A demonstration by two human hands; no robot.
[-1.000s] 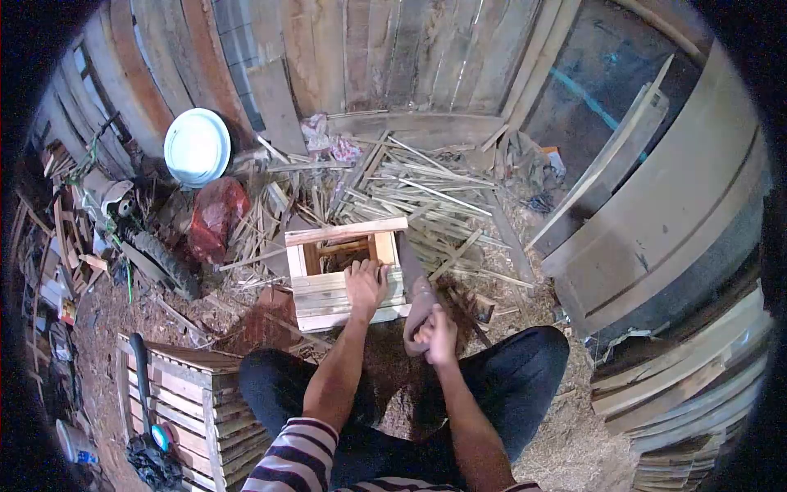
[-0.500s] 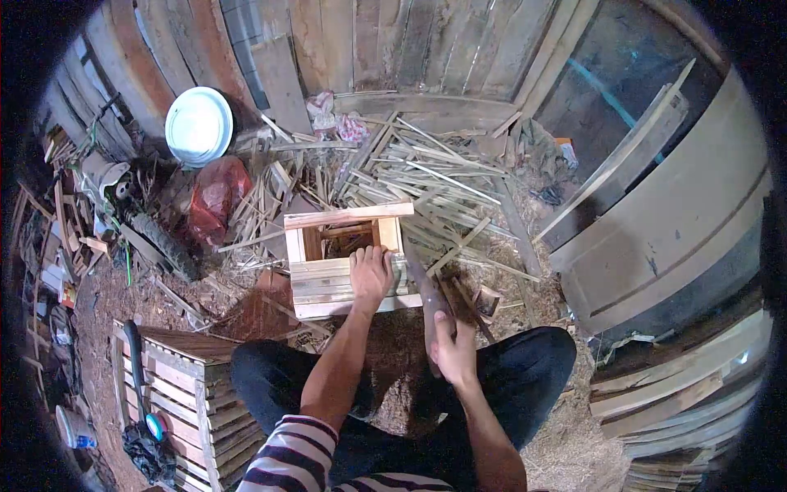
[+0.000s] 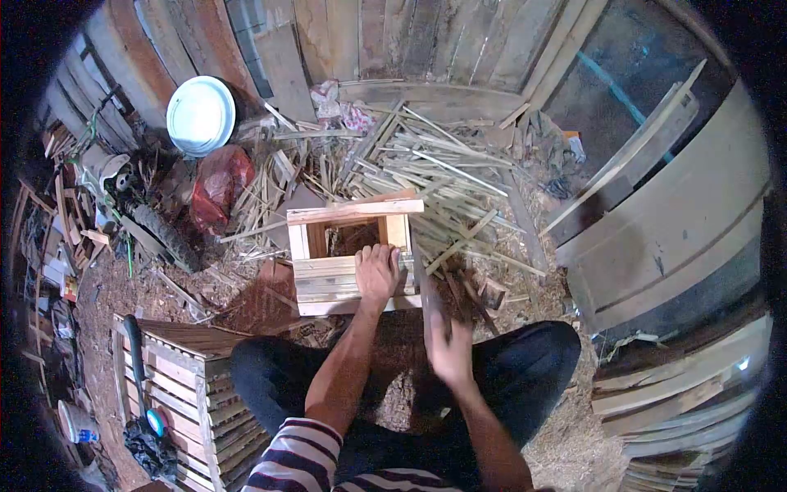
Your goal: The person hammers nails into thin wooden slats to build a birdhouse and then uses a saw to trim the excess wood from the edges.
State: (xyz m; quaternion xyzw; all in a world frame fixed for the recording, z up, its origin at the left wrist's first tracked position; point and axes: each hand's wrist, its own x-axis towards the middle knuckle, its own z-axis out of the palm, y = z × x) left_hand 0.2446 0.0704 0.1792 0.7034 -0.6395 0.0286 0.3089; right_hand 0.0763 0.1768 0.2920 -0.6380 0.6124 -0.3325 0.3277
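Note:
A small slatted wooden box (image 3: 328, 269) of pale boards, with an opening toward its far side, sits in front of my crossed legs. My left hand (image 3: 377, 274) lies on its slats right of the middle, fingers bent over the edge of the opening. Upright along the box's right side runs a long, flat, dark blade-like tool (image 3: 424, 287). My right hand (image 3: 451, 354), smeared by motion, grips its near end above my right leg. The hand hides the tool's grip, so I cannot tell its exact kind.
Loose wood strips (image 3: 434, 168) are heaped beyond the box. A slatted crate (image 3: 168, 394) stands left of my knee, a dark-handled tool (image 3: 134, 348) on it. Behind are a red plastic bag (image 3: 220, 189) and a white basin (image 3: 201, 116). Stacked boards (image 3: 680, 385) lie right.
The tool has shifted slightly and now shows narrower beside the box. My right hand has turned and blurred. My left hand keeps its place on the slats; the whole view has shifted a little.

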